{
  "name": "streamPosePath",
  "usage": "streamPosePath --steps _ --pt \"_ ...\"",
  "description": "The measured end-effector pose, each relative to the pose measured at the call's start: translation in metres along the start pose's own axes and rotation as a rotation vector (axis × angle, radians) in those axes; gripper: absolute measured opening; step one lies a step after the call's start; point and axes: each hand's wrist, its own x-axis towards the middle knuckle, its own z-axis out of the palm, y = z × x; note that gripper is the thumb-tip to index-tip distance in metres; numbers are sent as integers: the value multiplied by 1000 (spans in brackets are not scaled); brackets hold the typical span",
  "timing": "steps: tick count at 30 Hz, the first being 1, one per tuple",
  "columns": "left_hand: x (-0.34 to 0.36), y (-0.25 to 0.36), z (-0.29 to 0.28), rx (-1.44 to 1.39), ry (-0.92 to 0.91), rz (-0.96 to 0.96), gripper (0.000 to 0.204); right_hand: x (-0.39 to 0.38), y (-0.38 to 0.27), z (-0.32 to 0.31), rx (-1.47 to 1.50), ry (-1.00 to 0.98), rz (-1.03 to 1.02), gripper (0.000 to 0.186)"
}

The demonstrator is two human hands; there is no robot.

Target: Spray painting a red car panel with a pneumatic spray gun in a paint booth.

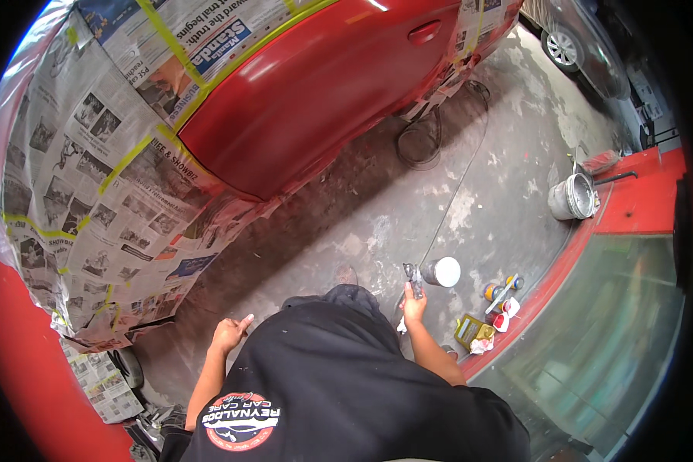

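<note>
My right hand (413, 306) is closed round the grip of a spray gun (414, 276), held low in front of me. Beside the gun is a cup with a round white lid (446, 272); whether it is joined to the gun I cannot tell. A thin hose (456, 192) trails from near the gun across the floor. At my left side, my left hand (230, 333) holds nothing, its thumb stretched out and the other fingers loosely bent. Ahead stands a glossy red car panel (300, 100), bordered by newspaper masking (115, 177) and yellow-green tape (169, 50).
Grey bucket (571, 199) at the right, by a red ledge (631, 192). Closer in, a yellowish can (471, 331) and several small paint containers (494, 291) sit on the floor. Coiled hose (420, 146) lies below the panel. A covered car (577, 46) stands far right.
</note>
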Motion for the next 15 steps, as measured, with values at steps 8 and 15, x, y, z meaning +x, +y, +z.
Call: streamPosePath --steps 8,15 --pt "46 -85 45 -194 -211 143 39 -2 -37 -3 15 25 -25 22" --pt "50 -65 53 -237 -84 -55 41 32 -63 -14 -6 -27 -100 23"
